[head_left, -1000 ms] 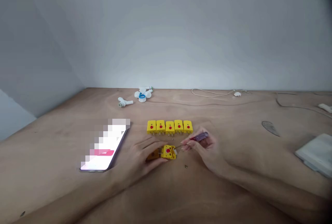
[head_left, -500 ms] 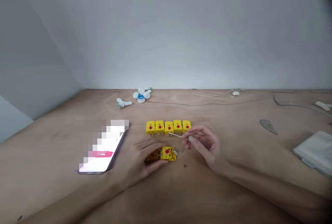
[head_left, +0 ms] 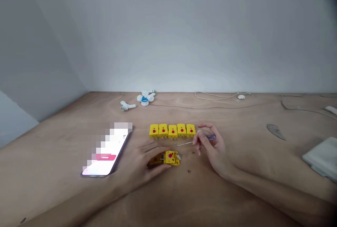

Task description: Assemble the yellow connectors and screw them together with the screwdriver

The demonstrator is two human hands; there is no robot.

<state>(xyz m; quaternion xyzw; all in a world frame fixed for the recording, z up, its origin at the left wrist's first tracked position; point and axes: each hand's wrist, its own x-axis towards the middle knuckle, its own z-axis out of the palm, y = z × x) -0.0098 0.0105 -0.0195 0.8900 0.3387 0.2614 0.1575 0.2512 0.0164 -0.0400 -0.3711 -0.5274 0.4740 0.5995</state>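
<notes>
My left hand [head_left: 142, 158] lies on the table, thumb and fingers closed around a yellow connector plug [head_left: 171, 162] with a red dot. Metal pins show at its left side, next to another yellow piece partly hidden under my fingers. At its right end a small whitish part sticks out. My right hand [head_left: 212, 149] pinches a thin screwdriver [head_left: 185, 144] with a purplish handle; its tip points left, just above and right of the plug. Behind both hands stands a row of several yellow plugs [head_left: 172, 131] with red dots, pins facing me. Tiny brass-coloured screws [head_left: 189, 171] lie right of the held plug.
On the left lies a lit phone [head_left: 107, 153]. White plastic fittings [head_left: 144, 102], one with a blue ring, sit at the back near a thin white cord [head_left: 210, 98]. A clear half-round piece [head_left: 275, 131] and a white case [head_left: 322, 157] are on the right.
My right hand has turned and shifted slightly right, drawing the screwdriver tip away from the row of plugs; its handle now shows. My left hand keeps the plug in place. The view tilted slightly.
</notes>
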